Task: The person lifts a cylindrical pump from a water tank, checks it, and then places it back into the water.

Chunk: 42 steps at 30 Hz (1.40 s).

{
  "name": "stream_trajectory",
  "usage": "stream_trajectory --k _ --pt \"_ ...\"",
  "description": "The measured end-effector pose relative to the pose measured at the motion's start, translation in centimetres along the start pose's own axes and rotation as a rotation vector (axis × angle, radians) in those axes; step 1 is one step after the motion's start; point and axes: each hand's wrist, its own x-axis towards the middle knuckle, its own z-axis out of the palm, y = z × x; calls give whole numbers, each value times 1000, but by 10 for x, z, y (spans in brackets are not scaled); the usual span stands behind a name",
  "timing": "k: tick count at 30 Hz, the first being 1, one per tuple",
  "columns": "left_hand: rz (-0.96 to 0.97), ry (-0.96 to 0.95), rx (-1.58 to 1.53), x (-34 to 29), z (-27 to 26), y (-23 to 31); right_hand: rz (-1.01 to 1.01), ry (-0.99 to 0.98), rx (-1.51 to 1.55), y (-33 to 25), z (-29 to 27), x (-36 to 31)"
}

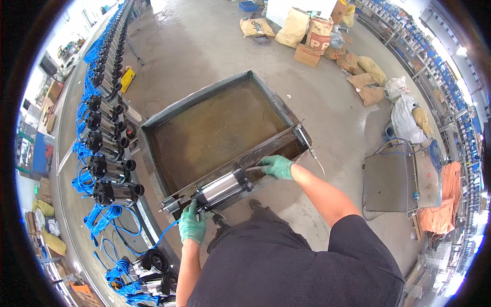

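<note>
Silver pump (222, 190) is lying at the tank's (270, 101) six o'clock side; left hand (193, 225) is touching its eight o'clock end, grip unclear; right hand (277, 167) is gripping a grey bar (254, 168), two o'clock; uneven support could be risking a roll

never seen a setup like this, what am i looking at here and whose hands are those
There is no robot here: one picture, taken by a wide fisheye camera on a person's head, looking down, so straight edges bend near the rim. The green-gloved hands are the wearer's own. The left hand is at the near left end of a shiny metal cylinder with black ends. The right hand seems to hold a slim grey piece, too blurred to identify. The cylinder lies at the near side of a tank of murky brown liquid. To the left, similar cylinders and blue cables line a long bench.
</note>
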Motion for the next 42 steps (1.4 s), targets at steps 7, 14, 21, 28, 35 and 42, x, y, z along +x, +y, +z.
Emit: stream_trajectory --k 7,14,21,28,35,42 --pt "-224 359 -36 -7 -17 -148 111 746 547 82 -48 -15" --pt "-371 -324 190 -11 -28 -202 399 923 292 136 -76 10" --pt "-325 -711 -54 -7 -59 -122 7 658 -339 -20 -18 -37" --pt "-271 -262 -475 -3 -78 -68 18 201 -616 -129 69 -5" --pt "63 -162 -600 7 -173 13 -236 455 -380 -2 55 30" --pt "328 -122 -243 37 -121 48 -223 702 -398 55 94 53"
